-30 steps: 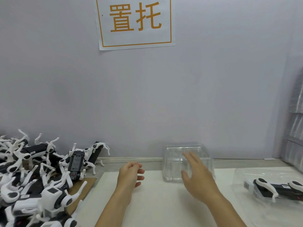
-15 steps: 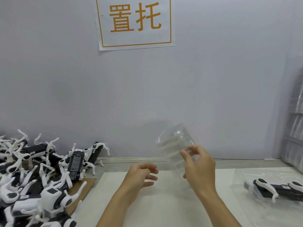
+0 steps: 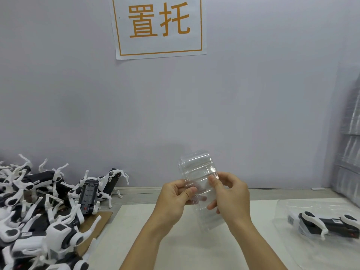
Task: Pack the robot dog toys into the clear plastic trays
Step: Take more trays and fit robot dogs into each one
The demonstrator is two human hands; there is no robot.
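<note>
A clear plastic tray (image 3: 196,168) is lifted off the table and tilted on end in front of me. My left hand (image 3: 174,199) pinches its left edge between thumb and fingers. My right hand (image 3: 229,195) grips its right edge, with fingers curled behind the plastic. A heap of black-and-white robot dog toys (image 3: 39,207) lies at the left, partly on brown cardboard. At the right, one robot dog (image 3: 331,224) lies packed inside another clear tray (image 3: 288,209).
A white mat (image 3: 175,250) covers the table below my hands. Stacks of clear trays (image 3: 348,152) stand against the right wall. A paper sign (image 3: 158,26) with orange characters hangs on the grey wall ahead.
The tray stood on the table with my right hand reaching to it. My right hand lifted and tilted it, and my left hand has come over and taken its left edge.
</note>
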